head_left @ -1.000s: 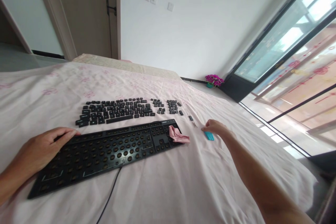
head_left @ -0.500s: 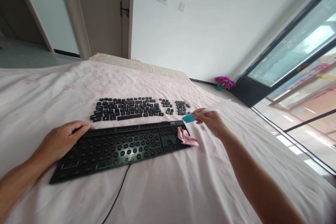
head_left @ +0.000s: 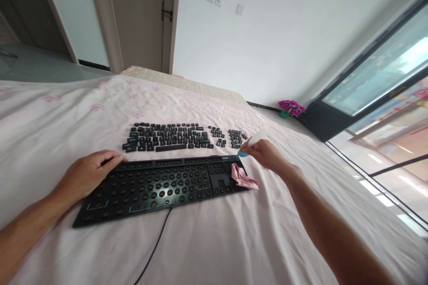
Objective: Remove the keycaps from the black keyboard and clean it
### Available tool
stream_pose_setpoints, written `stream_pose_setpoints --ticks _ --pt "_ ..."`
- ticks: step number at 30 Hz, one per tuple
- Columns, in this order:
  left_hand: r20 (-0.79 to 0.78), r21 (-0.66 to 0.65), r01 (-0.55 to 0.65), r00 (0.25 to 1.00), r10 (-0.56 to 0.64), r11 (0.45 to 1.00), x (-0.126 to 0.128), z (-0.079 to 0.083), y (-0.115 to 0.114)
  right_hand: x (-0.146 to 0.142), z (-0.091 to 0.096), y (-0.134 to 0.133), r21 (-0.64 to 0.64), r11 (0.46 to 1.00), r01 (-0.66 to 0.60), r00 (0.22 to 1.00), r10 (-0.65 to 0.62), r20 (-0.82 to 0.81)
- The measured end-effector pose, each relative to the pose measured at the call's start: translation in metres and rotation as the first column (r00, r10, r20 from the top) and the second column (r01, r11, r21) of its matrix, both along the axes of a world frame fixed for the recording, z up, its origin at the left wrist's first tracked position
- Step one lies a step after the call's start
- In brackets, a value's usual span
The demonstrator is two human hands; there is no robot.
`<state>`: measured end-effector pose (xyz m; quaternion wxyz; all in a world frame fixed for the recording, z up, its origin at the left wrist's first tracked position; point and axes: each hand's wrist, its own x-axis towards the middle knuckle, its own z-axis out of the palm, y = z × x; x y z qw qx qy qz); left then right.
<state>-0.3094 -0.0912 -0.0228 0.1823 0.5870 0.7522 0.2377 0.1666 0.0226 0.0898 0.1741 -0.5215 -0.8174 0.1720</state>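
1. Two hands were in view. The left hand [head_left: 88,173] lay over the far left part of the keyboard, fingers bent near its far edge; whether it gripped there, I cannot tell.
2. The right hand [head_left: 262,151] was closed on one blue-and-white tool [head_left: 257,137] — blue end down, close to the keyboard's far right corner, white part slanting up past the fingers. Whether the blue end touched anything was unclear.
3. One black keyboard [head_left: 147,182] lay on the bed [head_left: 207,240] between the hands, slightly aslant, its key sockets bare.
4. One cable [head_left: 156,247] ran from its near edge toward the person.
5. One crumpled pink cloth [head_left: 243,178] lay across its right end, partly over the edge.
6. Loose black keycaps [head_left: 167,133] — too many and too small to count — lay beyond the keyboard in four groups: one large block, with one long bar key [head_left: 171,147] on its near side, and three smaller clusters to the right.
7. Three wall plates [head_left: 219,0] and one potted plant [head_left: 291,108] showed behind.
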Motion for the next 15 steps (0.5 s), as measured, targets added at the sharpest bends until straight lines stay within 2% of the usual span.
stream_pose_setpoints --ticks 4,6,7,9,11,12,13,15 --pt "-0.006 0.006 0.007 1.000 -0.007 1.000 0.000 0.000 0.000 -0.019 -0.008 -0.007 -0.121 0.983 -0.135 0.962 0.101 -0.255" --pt "-0.009 0.002 0.005 1.000 -0.005 1.000 -0.001 0.000 -0.001 -0.023 -0.014 -0.009 -0.157 0.971 -0.181 0.953 0.133 -0.272" --pt "-0.011 -0.001 0.003 1.000 -0.003 1.000 0.000 0.001 -0.001 -0.023 -0.015 -0.009 -0.155 0.973 -0.173 0.968 0.138 -0.210" --pt "-0.009 -0.007 0.001 1.000 -0.002 1.000 0.000 0.001 -0.001 -0.019 -0.011 -0.010 -0.088 0.992 -0.090 0.995 0.094 0.045" --pt "-0.001 -0.008 0.006 1.000 -0.006 1.000 0.002 0.002 0.000 -0.014 -0.002 -0.013 0.039 0.999 -0.005 0.956 -0.007 0.294" --pt "0.002 -0.008 0.009 1.000 -0.009 1.000 0.002 0.003 0.000 -0.014 0.003 -0.015 0.094 0.995 0.018 0.937 -0.050 0.347" --pt "0.004 -0.008 0.013 1.000 -0.013 1.000 0.002 0.003 0.000 -0.016 0.007 -0.018 0.119 0.993 0.023 0.937 -0.063 0.345" --pt "0.002 -0.010 0.012 1.000 -0.012 1.000 0.002 0.003 0.001 -0.025 0.010 -0.024 0.091 0.996 -0.002 0.980 -0.016 0.199"
